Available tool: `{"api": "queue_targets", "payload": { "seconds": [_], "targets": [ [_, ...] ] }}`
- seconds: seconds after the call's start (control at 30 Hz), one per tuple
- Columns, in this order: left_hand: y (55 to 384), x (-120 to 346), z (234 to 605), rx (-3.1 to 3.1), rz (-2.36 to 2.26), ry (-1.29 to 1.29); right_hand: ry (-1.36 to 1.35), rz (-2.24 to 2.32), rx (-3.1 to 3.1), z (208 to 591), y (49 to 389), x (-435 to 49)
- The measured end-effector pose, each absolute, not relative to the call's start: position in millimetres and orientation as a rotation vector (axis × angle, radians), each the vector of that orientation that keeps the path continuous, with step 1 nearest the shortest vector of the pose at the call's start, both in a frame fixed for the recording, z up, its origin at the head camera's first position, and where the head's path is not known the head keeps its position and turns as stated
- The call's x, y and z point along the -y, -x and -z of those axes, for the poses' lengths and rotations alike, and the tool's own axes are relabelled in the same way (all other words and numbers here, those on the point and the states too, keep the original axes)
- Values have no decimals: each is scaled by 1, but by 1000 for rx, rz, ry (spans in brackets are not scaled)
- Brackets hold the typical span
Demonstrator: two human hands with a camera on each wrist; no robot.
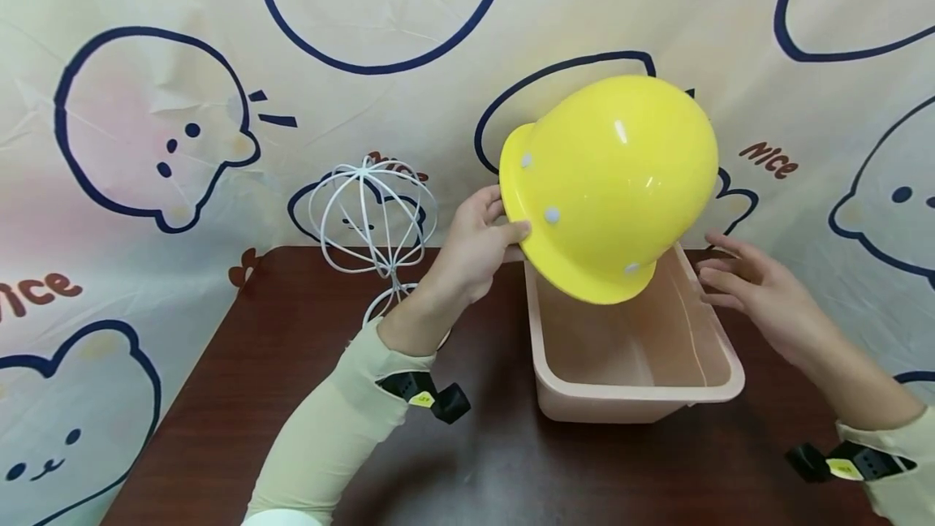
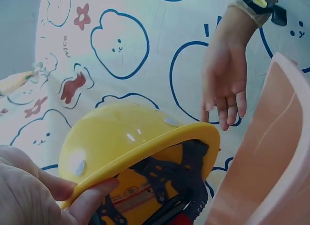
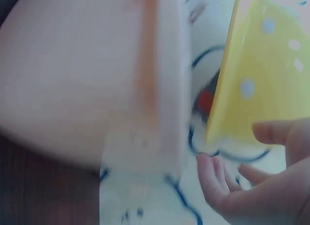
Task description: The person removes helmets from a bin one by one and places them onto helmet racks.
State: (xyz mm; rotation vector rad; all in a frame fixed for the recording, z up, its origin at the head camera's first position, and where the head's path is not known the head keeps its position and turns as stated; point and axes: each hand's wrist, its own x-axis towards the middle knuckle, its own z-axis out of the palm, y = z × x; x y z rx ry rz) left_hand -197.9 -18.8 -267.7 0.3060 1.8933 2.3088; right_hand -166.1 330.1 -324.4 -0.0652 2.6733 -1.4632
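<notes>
A glossy yellow hard hat (image 1: 621,177) is held in the air over the back of a pale pink plastic bin (image 1: 635,396). My left hand (image 1: 478,238) pinches its brim, thumb on the outer face and fingers behind. In the left wrist view the dark inner straps (image 2: 181,172) of the hat show under the brim. My right hand (image 1: 760,291) is held beside the bin's right rim with fingers loosely spread and nothing in them. The right wrist view shows that hand (image 3: 261,181) apart from the hat.
A white wire stand (image 1: 372,217) with a balloon-shaped top stands at the back left of the dark wooden table (image 1: 482,461), partly hidden by my left forearm. Behind the table hangs a cloth (image 1: 409,120) printed with cartoon bears.
</notes>
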Motion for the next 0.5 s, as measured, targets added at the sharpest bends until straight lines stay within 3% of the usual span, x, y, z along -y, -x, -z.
{"api": "queue_targets", "payload": {
  "seconds": [0.27,0.5],
  "targets": [
    [202,15,271,-1844,-2395,-223,402,2223,-1769,315,156,-286],
    [205,16,278,-1848,-2384,-185,414,2400,-1777,312,152,-262]
  ]
}}
